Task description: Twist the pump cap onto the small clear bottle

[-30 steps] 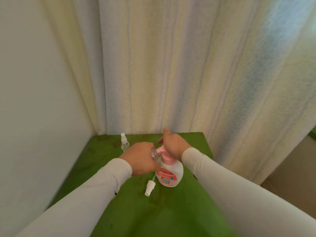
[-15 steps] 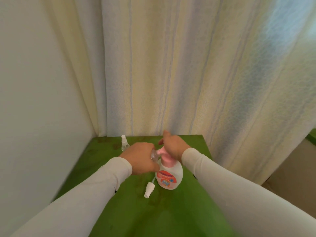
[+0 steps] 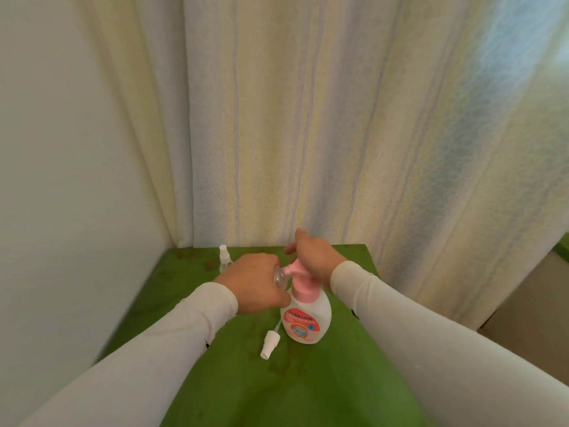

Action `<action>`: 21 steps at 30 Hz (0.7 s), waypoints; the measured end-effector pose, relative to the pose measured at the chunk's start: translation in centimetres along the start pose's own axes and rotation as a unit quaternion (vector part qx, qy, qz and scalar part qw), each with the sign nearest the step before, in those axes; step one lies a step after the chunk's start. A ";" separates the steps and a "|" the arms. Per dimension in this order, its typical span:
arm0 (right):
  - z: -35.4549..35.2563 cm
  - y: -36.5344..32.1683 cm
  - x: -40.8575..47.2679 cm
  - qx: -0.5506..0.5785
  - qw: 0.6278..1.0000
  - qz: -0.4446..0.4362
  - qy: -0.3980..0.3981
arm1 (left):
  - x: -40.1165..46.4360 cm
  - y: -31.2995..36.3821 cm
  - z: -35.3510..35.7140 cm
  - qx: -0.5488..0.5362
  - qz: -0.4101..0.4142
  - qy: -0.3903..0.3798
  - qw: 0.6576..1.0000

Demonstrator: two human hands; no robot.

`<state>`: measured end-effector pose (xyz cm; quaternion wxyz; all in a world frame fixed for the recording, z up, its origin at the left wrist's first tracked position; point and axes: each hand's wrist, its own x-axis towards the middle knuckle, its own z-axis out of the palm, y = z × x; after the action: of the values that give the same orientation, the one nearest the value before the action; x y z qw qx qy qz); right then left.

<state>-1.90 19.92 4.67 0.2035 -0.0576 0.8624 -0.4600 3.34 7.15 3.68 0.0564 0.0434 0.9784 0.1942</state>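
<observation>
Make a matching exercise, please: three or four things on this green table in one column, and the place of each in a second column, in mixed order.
Things:
1. pump bottle
2. small clear bottle
3. loose spray cap
4. small spray bottle

Places:
A. standing upright near the table's far edge, by the curtain
B. lying on the green table in front of the pump bottle
C. held in the left hand at the pink nozzle
D. under the right hand, which rests on its pink pump

Pairs: 1-D, 2-C, 3-B, 4-A
</observation>
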 end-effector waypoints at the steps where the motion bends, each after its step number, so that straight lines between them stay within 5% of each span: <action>1: 0.0 0.1 -0.1 0.017 1.000 -0.005 0.004 | 0.0 0.0 0.1 -0.001 0.000 0.003 1.000; 6: 0.6 0.9 -0.5 -0.071 0.997 -0.032 -0.009 | -0.2 -0.1 1.2 -0.013 -0.002 -0.004 1.000; 13: -0.3 -0.3 -0.4 -0.013 1.000 -0.019 -0.008 | -0.1 0.1 -0.2 -0.003 0.000 0.004 1.000; 21: 0.5 0.8 -0.5 -0.084 0.996 -0.036 -0.006 | -0.4 0.0 0.8 0.007 0.004 -0.021 1.000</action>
<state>-1.12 20.13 3.89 0.1860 -0.1084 0.8942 -0.3926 3.82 7.42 2.99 0.0761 0.0515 0.9781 0.1865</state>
